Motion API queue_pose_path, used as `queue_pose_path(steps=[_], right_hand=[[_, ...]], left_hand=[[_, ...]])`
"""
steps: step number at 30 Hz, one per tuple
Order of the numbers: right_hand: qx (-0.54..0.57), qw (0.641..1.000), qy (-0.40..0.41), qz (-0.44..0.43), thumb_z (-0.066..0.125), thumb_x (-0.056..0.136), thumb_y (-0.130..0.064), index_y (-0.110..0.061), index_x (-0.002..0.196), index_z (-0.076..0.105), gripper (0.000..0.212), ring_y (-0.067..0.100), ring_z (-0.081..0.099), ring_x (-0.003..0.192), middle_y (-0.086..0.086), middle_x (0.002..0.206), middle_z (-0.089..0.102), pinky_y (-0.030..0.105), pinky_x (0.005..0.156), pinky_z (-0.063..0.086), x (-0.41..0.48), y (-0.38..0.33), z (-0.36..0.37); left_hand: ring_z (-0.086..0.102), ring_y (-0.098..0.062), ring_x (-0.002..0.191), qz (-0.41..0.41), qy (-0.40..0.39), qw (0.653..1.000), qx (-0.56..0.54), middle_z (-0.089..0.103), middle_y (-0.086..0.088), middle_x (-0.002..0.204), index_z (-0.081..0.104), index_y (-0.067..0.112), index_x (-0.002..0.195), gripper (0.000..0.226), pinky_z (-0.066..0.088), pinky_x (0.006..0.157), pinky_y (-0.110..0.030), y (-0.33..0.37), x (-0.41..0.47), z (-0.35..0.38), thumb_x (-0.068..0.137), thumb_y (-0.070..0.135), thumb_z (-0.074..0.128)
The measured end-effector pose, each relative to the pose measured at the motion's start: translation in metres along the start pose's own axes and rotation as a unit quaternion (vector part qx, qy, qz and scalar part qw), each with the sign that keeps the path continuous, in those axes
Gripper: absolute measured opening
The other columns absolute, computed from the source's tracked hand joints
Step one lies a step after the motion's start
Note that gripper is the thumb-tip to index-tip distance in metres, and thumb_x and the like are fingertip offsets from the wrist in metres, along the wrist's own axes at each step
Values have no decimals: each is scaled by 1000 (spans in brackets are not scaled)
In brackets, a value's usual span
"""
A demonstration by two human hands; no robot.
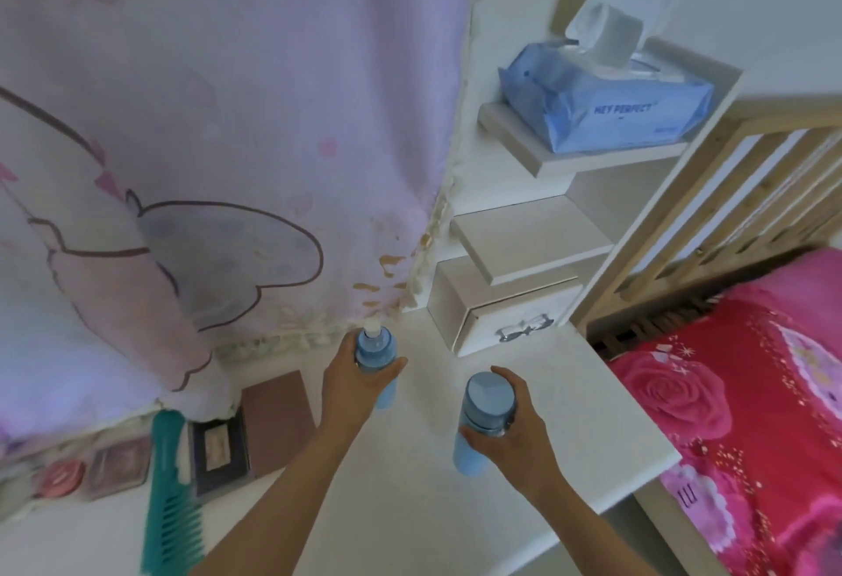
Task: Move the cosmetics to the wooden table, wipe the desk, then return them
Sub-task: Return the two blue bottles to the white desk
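Head view looks down on two blue bottles held over the back right part of the white desk point(410, 507). The pump bottle point(377, 359), with a white nozzle on top, is upright in the left hand point(360, 388), whose thumb and fingers curl round its upper half. The capped bottle point(484, 416), topped by a blue lid, is upright in the right hand point(512, 425), gripped from the side just under the lid with the fingers wrapped round it. The two bottles are near each other but apart; whether their bases touch the desk cannot be told. Left of the pump bottle, along the back edge, lie a brown case point(278, 420), a dark palette point(218, 452), a square compact point(120, 466) and a round compact point(61, 477). A teal comb point(171, 498) lies across the desk between the square compact and the dark palette. A pink cartoon curtain point(228, 119) hangs behind them. To the right stands a small drawer point(505, 320), and above it a shelf point(592, 163) bears a blue pack of wipes point(606, 115) with one sheet sticking up. A wooden bed frame point(729, 211) and a red rose bedspread point(752, 393) lie beyond the desk's right edge.
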State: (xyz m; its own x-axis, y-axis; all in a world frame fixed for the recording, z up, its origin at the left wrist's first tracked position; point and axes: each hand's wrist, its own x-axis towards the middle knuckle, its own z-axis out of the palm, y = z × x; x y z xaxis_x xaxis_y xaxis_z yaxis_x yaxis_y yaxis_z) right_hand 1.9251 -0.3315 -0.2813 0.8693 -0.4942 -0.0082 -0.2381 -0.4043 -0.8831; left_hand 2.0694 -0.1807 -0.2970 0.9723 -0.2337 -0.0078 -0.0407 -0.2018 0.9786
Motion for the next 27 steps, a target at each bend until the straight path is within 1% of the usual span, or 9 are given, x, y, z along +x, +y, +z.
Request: queue_pose_path(steps=[5, 8, 11, 14, 16, 19, 23, 26, 27], right_hand=[[-18, 999, -15, 27, 81, 63, -6, -32, 114, 35, 74, 9, 54, 94, -25, 104, 48, 14, 79, 44, 29, 3, 13], [-25, 999, -19, 30, 81, 63, -6, -33, 113, 36, 72, 6, 54, 90, -25, 101, 49, 8, 74, 43, 47, 0, 20], [-26, 999, -16, 24, 81, 63, -6, -34, 110, 38, 71, 3, 55, 87, -24, 100, 51, 6, 70, 44, 64, -3, 27], [-23, 999, -16, 22, 81, 63, -6, -35, 108, 39, 68, 3, 55, 84, -23, 97, 52, 7, 66, 43, 82, -6, 35], [-23, 1000, -10, 17, 82, 62, -7, -29, 111, 42, 67, 7, 54, 84, -19, 96, 53, 9, 70, 42, 93, -8, 40], [-23, 1000, -5, 7, 82, 61, -5, -18, 115, 44, 67, 14, 51, 92, -11, 100, 50, 23, 80, 42, 111, -11, 48], [-20, 1000, 2, -11, 83, 60, -5, -9, 116, 46, 67, 15, 49, 94, -3, 103, 50, 20, 80, 39, 132, -15, 58], [-5, 1000, 2, -18, 82, 60, -4, -5, 114, 48, 63, 20, 53, 96, 4, 104, 54, 28, 84, 44, 146, -16, 64], [-6, 1000, 6, -23, 83, 60, -4, -3, 113, 49, 63, 20, 53, 96, 7, 104, 56, 26, 85, 44, 150, -16, 65]], left_hand=[[57, -17, 84, -6, 8, 1000, -9, 60, 5, 92, 53, 22, 101, 42, 46, 75, -31, -6, 40, 8, 68, 21, 80], [57, -16, 84, -10, 25, 1000, -14, 59, 7, 89, 53, 22, 99, 42, 44, 74, -29, -6, 55, 10, 67, 19, 80], [57, -17, 83, -10, 44, 999, -9, 59, 4, 89, 55, 14, 101, 43, 44, 74, -27, -6, 65, 12, 67, 16, 80], [57, -18, 81, -2, 67, 998, 6, 60, 1, 86, 58, 7, 101, 42, 41, 67, -17, -7, 72, 12, 66, 12, 80], [59, -21, 83, -3, 78, 997, 21, 63, -2, 87, 59, 6, 101, 41, 44, 70, -20, -7, 75, 12, 66, 13, 80], [58, -27, 91, -16, 94, 995, 43, 65, -12, 97, 58, 3, 104, 46, 47, 82, -37, -9, 79, 15, 66, 15, 80], [57, -31, 91, -20, 112, 992, 58, 64, -16, 98, 56, -1, 102, 46, 44, 80, -33, -10, 83, 20, 65, 12, 81], [56, -31, 93, -34, 120, 990, 65, 63, -16, 99, 56, 0, 103, 48, 43, 80, -33, -11, 83, 22, 65, 12, 81], [56, -31, 93, -35, 125, 989, 66, 63, -16, 100, 56, 0, 103, 48, 43, 80, -35, -11, 83, 23, 65, 12, 81]])
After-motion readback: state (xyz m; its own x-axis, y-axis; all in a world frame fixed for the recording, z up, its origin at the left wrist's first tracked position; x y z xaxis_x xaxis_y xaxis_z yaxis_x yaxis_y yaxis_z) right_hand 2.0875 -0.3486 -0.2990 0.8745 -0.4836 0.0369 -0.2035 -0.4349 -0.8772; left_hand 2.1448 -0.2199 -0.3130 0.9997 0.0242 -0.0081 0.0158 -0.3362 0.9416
